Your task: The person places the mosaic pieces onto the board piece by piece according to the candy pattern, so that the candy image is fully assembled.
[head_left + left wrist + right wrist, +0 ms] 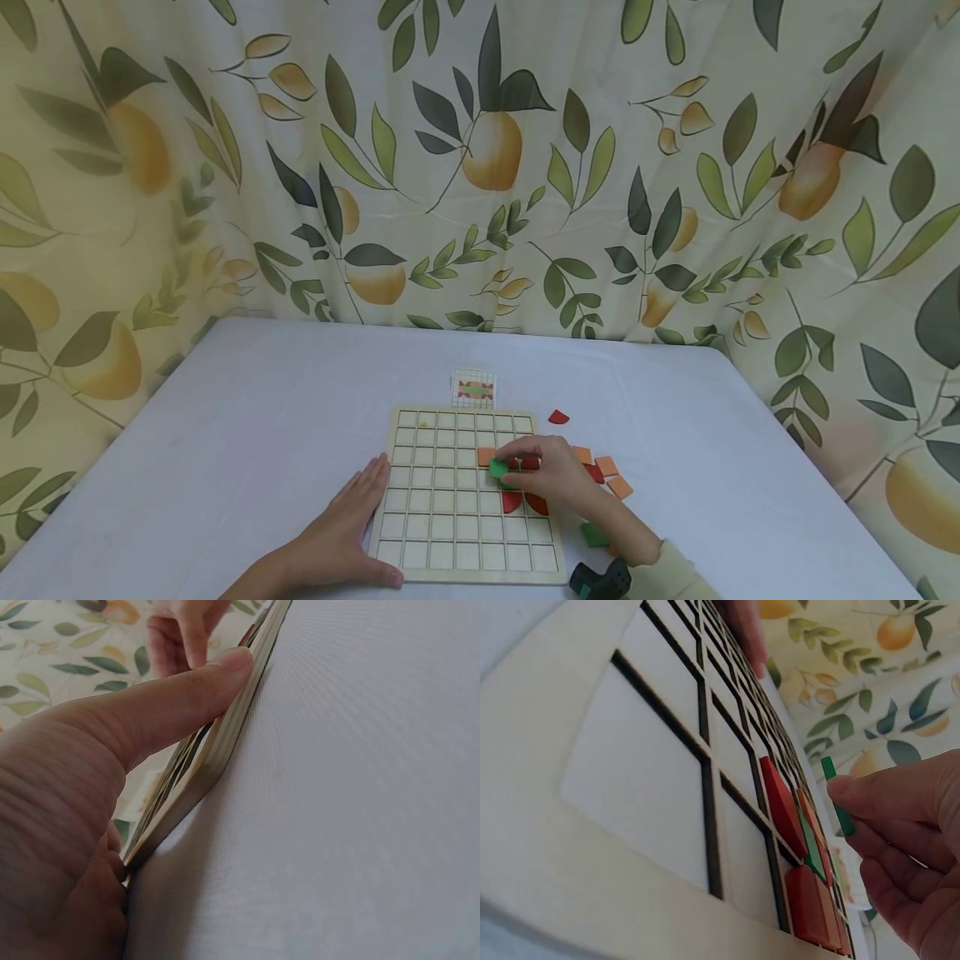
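You have a broad stretch of bare tablecloth [247,433] left of the board [465,576]; passage at the left rim itself is obstructed by your left hand [330,533], its thumb at the near corner. The grid's left columns lie flat and uncovered, accessible from above. Over the right half, your right hand [551,475] blocks descent, pinching a green piece [838,796] raised off the grid, above laid red pieces [512,502]. Your right forearm [626,525] bars the right side, where loose orange tiles [606,465] clutter the cloth. A card [473,390] sits just beyond the far rim.
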Action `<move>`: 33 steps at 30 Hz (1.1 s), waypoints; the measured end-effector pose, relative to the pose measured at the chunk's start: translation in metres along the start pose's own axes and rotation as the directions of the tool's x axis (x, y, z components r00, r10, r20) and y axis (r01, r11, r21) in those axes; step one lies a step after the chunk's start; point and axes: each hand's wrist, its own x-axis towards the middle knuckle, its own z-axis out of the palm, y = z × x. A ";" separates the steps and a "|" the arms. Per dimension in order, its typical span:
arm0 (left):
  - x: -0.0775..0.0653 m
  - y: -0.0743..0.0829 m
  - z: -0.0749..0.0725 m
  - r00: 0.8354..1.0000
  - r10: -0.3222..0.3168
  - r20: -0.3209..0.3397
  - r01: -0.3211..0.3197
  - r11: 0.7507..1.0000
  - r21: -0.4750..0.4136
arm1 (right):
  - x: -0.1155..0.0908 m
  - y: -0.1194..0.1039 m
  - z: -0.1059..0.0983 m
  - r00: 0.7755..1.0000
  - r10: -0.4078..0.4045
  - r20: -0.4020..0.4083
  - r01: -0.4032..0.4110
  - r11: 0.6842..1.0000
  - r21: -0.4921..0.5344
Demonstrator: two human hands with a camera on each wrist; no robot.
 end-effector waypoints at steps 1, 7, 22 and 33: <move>0.000 0.000 0.000 1.000 0.000 0.001 0.000 1.000 0.000 | 0.000 0.000 0.001 1.000 0.007 0.004 -0.007 1.000 0.001; 0.000 0.000 0.000 1.000 -0.006 0.008 0.006 1.000 -0.018 | -0.001 0.002 0.005 0.998 0.037 0.041 -0.036 0.999 -0.032; 0.000 0.001 0.000 1.000 -0.023 0.015 0.023 1.000 -0.015 | 0.004 0.002 0.011 0.997 -0.042 0.068 0.044 0.999 -0.029; 0.000 0.003 0.000 0.999 -0.044 0.028 0.044 0.999 -0.026 | 0.004 0.001 0.012 0.997 -0.028 0.067 0.030 0.999 -0.023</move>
